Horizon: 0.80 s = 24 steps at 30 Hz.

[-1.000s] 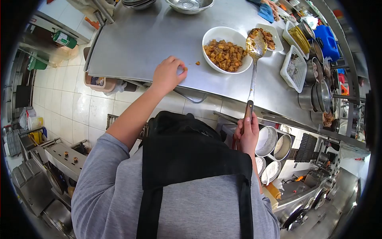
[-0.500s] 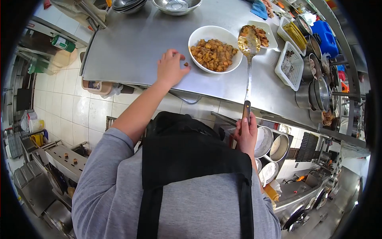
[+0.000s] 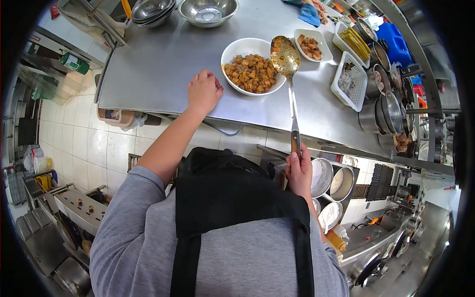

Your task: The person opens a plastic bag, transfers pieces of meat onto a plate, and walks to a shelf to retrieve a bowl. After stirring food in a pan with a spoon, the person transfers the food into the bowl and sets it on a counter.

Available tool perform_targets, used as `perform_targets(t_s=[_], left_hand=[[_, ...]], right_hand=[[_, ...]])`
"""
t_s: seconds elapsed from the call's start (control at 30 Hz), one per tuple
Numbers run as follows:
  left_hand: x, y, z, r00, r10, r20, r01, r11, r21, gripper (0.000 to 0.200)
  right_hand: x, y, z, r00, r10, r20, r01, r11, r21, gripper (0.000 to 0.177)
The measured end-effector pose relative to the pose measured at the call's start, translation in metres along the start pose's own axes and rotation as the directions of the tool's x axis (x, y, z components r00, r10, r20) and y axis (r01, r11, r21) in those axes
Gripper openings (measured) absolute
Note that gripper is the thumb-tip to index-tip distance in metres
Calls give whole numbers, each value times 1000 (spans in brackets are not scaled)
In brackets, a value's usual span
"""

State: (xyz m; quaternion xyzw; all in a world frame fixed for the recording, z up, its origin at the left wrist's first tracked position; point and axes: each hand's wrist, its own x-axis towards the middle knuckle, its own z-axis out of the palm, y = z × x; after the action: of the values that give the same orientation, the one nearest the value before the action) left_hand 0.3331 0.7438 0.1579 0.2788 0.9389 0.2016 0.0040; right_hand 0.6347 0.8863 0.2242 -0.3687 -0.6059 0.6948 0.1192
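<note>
A white bowl (image 3: 229, 55) of brown, sauce-coated food chunks (image 3: 251, 73) sits on the steel table (image 3: 148, 74). Just left of it, my left hand (image 3: 204, 91) is closed, with a small brown piece (image 3: 218, 86) pinched at the fingertips. My right hand (image 3: 300, 171) grips the wooden handle of a large metal ladle (image 3: 293, 104). Its sauce-smeared head hangs over the bowl's right rim, facing up. Behind the ladle head is a white dish (image 3: 326, 52) of browned pieces.
Metal bowls (image 3: 210, 12) stand at the back left. White baskets (image 3: 347, 79), a blue jug (image 3: 395, 44) and steel pots (image 3: 391, 114) line the right side. More pots (image 3: 342, 183) are below the table edge, right of my right hand.
My left fingers have closed on the small piece that lay beside the bowl. The ladle has swung left, off the white dish and nearer the bowl. The view has shifted slightly.
</note>
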Motion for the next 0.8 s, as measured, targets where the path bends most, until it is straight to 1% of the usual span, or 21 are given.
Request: perform_targets(t_s=[0.1,0.17,0.2,0.27,0.3,0.37,0.4,0.47,0.5,0.57,0.6,0.63,0.67,0.7,0.73,0.77,0.8], left_hand=[[-1,-1,-3,1000,-26,6,26,1000,-6,18],[-1,-4,-9,997,-52,-51,50,998,-44,16],[1,-3,-14,997,-50,-52,47,998,-46,16],[9,-1,-31,972,-38,-230,-3,985,-173,17],[14,5,-42,972,-38,-230,-2,985,-173,17],[25,18,-56,923,130,-362,-244,925,-290,22],[29,21,-51,923,128,-362,-243,925,-291,22],[36,28,-46,962,104,-251,-141,981,-134,27],[34,29,-48,961,102,-258,-141,981,-135,27],[27,32,-53,944,154,-293,-206,966,-156,30],[26,29,-51,945,155,-290,-207,966,-157,30],[26,25,-47,942,144,-303,-206,961,-182,34],[26,22,-45,938,134,-320,-208,956,-207,39],[26,22,-44,936,141,-323,-215,954,-207,39],[24,22,-43,936,36,-351,-178,906,-383,46],[22,22,-42,931,-72,-358,-147,824,-547,53],[19,22,-33,930,-67,-361,-153,823,-547,53]], right_hand=[[-1,0,-2,1000,-2,1,2,1000,-26,37],[-1,0,-2,1000,-2,-2,2,999,-47,37],[0,3,-1,999,-24,-23,23,999,-27,34],[0,4,0,998,-46,-45,46,999,-7,31],[-1,4,0,998,-43,-36,43,999,-15,31],[-2,5,1,999,-38,-24,38,999,-26,31],[-3,6,1,999,-44,-7,44,999,-30,31],[-6,2,3,998,-57,12,57,998,-37,32],[-9,-4,6,999,-31,20,32,999,-42,34],[-11,-5,7,1000,-3,22,4,999,-42,36],[-11,-2,6,999,-41,13,43,993,-112,36],[-12,0,5,997,-81,7,81,980,-181,36],[-12,0,4,997,-82,3,82,980,-179,36],[-13,0,3,998,-64,8,64,987,-149,36],[-12,-1,3,999,-47,13,48,992,-118,36],[-10,1,3,998,-55,10,55,992,-116,36],[-6,5,4,986,-165,-26,151,946,-286,36]])
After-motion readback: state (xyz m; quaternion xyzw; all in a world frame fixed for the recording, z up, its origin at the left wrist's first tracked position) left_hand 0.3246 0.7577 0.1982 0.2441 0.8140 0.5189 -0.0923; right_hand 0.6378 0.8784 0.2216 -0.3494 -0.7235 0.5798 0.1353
